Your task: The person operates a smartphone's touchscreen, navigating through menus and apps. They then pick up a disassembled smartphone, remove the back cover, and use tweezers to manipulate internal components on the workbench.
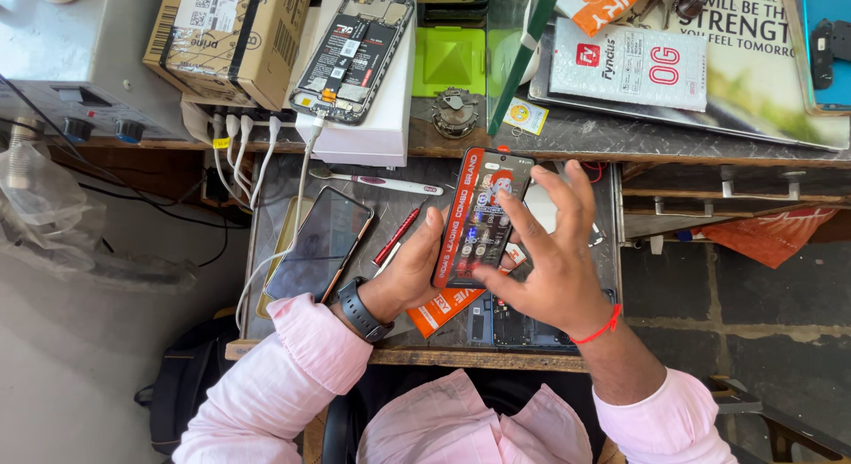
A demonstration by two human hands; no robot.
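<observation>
My left hand [409, 271] grips the left edge of a black smartphone [487, 218] with a lit screen, held upright over the pull-out tray. An orange printed strip runs down the phone's left side. My right hand [554, 256] hovers over the screen with fingers spread, the index finger touching the glass. Under the phone lies an orange packet [441, 308]. A black watch sits on my left wrist, a red thread on my right.
Another dark phone [319, 242] lies on the tray [275, 176] with a white cable, beside a red pen [396, 236] and a toothbrush [377, 180]. An opened phone [355, 52] rests on a white box above. A cardboard box [226, 38] and packets crowd the bench.
</observation>
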